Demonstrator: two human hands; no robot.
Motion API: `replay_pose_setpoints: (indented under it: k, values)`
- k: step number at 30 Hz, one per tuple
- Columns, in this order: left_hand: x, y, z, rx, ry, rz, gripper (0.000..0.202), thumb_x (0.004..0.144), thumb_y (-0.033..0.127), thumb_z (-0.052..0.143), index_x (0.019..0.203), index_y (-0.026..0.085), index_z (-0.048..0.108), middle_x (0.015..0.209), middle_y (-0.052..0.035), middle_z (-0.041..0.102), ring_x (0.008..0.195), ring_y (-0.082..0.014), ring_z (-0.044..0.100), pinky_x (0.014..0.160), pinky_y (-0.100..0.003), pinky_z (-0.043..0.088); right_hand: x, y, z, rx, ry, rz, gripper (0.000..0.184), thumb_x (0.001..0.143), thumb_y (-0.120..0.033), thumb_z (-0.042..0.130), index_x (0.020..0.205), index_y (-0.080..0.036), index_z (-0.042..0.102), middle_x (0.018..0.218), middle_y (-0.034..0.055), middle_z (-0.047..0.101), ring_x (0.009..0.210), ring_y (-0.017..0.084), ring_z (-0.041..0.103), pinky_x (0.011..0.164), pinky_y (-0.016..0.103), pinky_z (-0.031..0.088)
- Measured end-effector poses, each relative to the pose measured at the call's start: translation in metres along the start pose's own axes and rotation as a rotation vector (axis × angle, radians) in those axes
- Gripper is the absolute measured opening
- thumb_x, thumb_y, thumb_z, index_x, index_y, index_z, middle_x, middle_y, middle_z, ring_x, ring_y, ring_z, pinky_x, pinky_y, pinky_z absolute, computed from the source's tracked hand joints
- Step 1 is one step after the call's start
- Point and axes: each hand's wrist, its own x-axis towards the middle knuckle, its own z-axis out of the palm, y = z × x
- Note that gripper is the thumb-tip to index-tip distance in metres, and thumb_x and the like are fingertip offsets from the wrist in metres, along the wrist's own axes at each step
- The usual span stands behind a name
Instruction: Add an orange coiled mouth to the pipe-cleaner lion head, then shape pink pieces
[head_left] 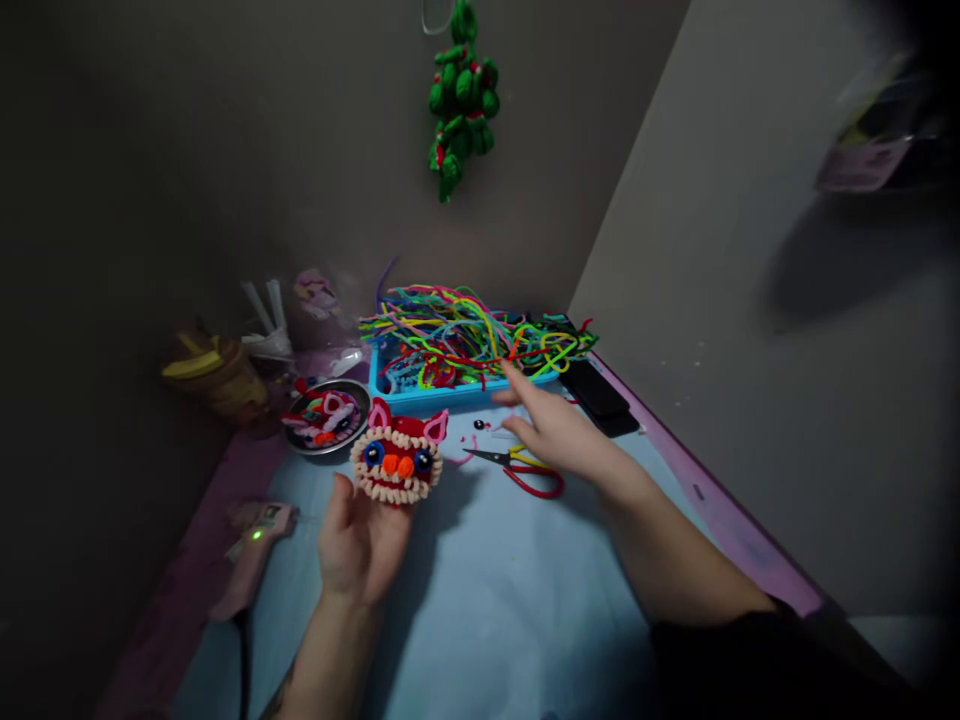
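Black sleeve cloth sits nearest, behind the right hand. Farther out, the left hand is cupped palm-up, holding a red pipe-cleaner animal head at its fingertips; a glue gun, its light green, lies to that hand's left on the tabletop. Scissors lie just beside the right hand, which looks empty, index finger extended toward pipe cleaners in a blue tray beyond. Best, I'd judge, to support the head lightly, so its loops aren't crushed, and pass well above the scissors.
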Motion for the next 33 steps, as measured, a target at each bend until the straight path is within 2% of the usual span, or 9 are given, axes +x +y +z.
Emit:
replay_pose_setpoints:
  k: [3, 5, 7, 10, 16, 20, 26, 29, 33]
  values:
    - [0.004, 0.001, 0.001, -0.013, 0.038, 0.13, 0.057, 0.09, 0.055, 0.052, 0.14, 0.027, 0.05, 0.134, -0.0073, 0.064, 0.126, -0.0243, 0.056, 0.112, -0.042, 0.037, -0.007, -0.005, -0.002, -0.118, -0.477, -0.125, 0.065, 0.08, -0.015, 0.064, 0.143, -0.021, 0.048, 0.104, 0.0083, 0.075, 0.091, 0.022, 0.07, 0.079, 0.03, 0.051]
    - [0.005, 0.003, 0.001, -0.024, 0.07, 0.18, 0.059, 0.09, 0.058, 0.05, 0.14, 0.027, 0.05, 0.136, -0.0075, 0.062, 0.128, -0.0242, 0.055, 0.113, -0.042, 0.035, -0.011, -0.012, -0.006, 0.035, -0.634, -0.322, 0.056, 0.082, -0.017, 0.064, 0.137, -0.025, 0.055, 0.107, 0.0051, 0.075, 0.092, 0.018, 0.069, 0.079, 0.026, 0.05]
    - [0.005, 0.005, 0.002, -0.042, 0.087, 0.199, 0.058, 0.09, 0.059, 0.047, 0.14, 0.028, 0.051, 0.137, -0.0074, 0.062, 0.128, -0.0242, 0.054, 0.113, -0.042, 0.034, -0.011, -0.016, -0.01, 0.175, -0.507, -0.38, 0.035, 0.087, -0.02, 0.059, 0.121, -0.023, 0.067, 0.102, 0.0043, 0.074, 0.089, 0.016, 0.067, 0.077, 0.025, 0.049]
    - [0.003, 0.007, 0.003, -0.054, 0.093, 0.208, 0.056, 0.092, 0.058, 0.046, 0.139, 0.029, 0.052, 0.136, -0.0072, 0.062, 0.127, -0.024, 0.056, 0.112, -0.042, 0.035, -0.002, -0.011, -0.013, 0.274, -0.144, -0.225, 0.021, 0.089, -0.03, 0.055, 0.084, -0.019, 0.072, 0.074, 0.0024, 0.069, 0.067, 0.014, 0.061, 0.062, 0.024, 0.045]
    - [0.004, 0.007, -0.004, -0.011, 0.051, 0.211, 0.06, 0.09, 0.058, 0.047, 0.141, 0.026, 0.05, 0.13, -0.0087, 0.066, 0.123, -0.0246, 0.058, 0.112, -0.043, 0.033, 0.012, 0.013, -0.012, 0.319, 0.208, -0.08, 0.039, 0.084, -0.045, 0.055, 0.055, -0.02, 0.046, 0.052, -0.0045, 0.041, 0.052, 0.011, 0.038, 0.051, 0.025, 0.03]
    - [0.008, 0.004, -0.01, 0.04, -0.008, 0.22, 0.061, 0.09, 0.057, 0.049, 0.142, 0.024, 0.048, 0.13, -0.0091, 0.066, 0.123, -0.0249, 0.058, 0.115, -0.044, 0.03, 0.015, 0.022, -0.009, 0.404, 0.434, -0.061, 0.041, 0.075, -0.028, 0.063, 0.055, -0.022, 0.028, 0.056, -0.0068, 0.031, 0.055, 0.01, 0.03, 0.054, 0.025, 0.027]
    - [0.012, -0.003, -0.015, 0.053, -0.017, 0.216, 0.062, 0.092, 0.053, 0.046, 0.145, 0.02, 0.043, 0.13, -0.0119, 0.065, 0.124, -0.0261, 0.057, 0.115, -0.045, 0.031, 0.024, 0.037, 0.005, 0.601, 0.452, -0.019, 0.027, 0.074, -0.024, 0.063, 0.067, -0.024, 0.037, 0.056, -0.0092, 0.03, 0.049, 0.009, 0.026, 0.048, 0.024, 0.023]
    - [0.012, -0.004, -0.017, 0.041, -0.026, 0.196, 0.061, 0.094, 0.052, 0.044, 0.146, 0.019, 0.041, 0.13, -0.012, 0.066, 0.125, -0.0262, 0.057, 0.115, -0.045, 0.031, 0.026, 0.037, 0.011, 0.659, 0.382, -0.033, 0.019, 0.074, -0.024, 0.065, 0.085, -0.024, 0.05, 0.058, -0.0093, 0.037, 0.049, 0.01, 0.037, 0.049, 0.023, 0.031]
    - [0.012, -0.004, -0.018, 0.015, -0.037, 0.178, 0.06, 0.095, 0.049, 0.044, 0.146, 0.018, 0.04, 0.13, -0.0122, 0.066, 0.126, -0.0255, 0.056, 0.117, -0.044, 0.028, 0.025, 0.034, 0.013, 0.573, 0.101, -0.176, 0.044, 0.065, -0.021, 0.075, 0.106, -0.026, 0.061, 0.119, 0.0055, 0.059, 0.103, 0.019, 0.059, 0.081, 0.03, 0.049]
